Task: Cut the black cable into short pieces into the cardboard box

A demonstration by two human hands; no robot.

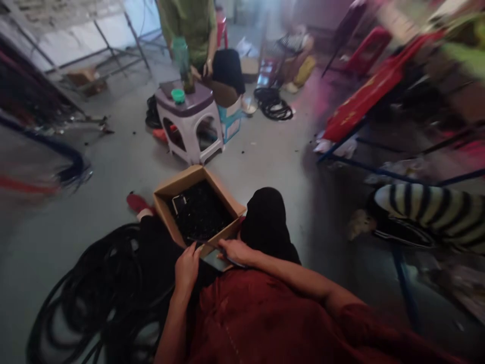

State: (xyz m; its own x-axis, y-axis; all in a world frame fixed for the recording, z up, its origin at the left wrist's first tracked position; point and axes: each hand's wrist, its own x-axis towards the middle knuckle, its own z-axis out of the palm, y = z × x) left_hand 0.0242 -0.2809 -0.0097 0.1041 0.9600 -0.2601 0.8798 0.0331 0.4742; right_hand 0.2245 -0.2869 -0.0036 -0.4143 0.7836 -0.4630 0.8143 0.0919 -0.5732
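Note:
An open cardboard box (223, 192) stands on the floor between my knees, with many small black pieces (202, 210) and a small pale-edged item (179, 203) inside. At its near edge my left hand (187, 268) is closed, fingertips pinched on a thin black strip (194, 239). Just to the right, my right hand (235, 252) is wrapped around dark-handled scissors (237, 263), which point left toward the other hand. The blades and the strip's end are too dark to tell apart. Thick loops of black cord (102, 278) lie on the floor by my left leg.
Beyond the box stands a stool (189, 108) carrying a bottle (184, 65) and a green cup (178, 96). A co-worker (189, 25) sits behind it. Another black coil (273, 103) lies farther back. A blue metal frame (356, 162) and a striped bundle (428, 210) are on the right.

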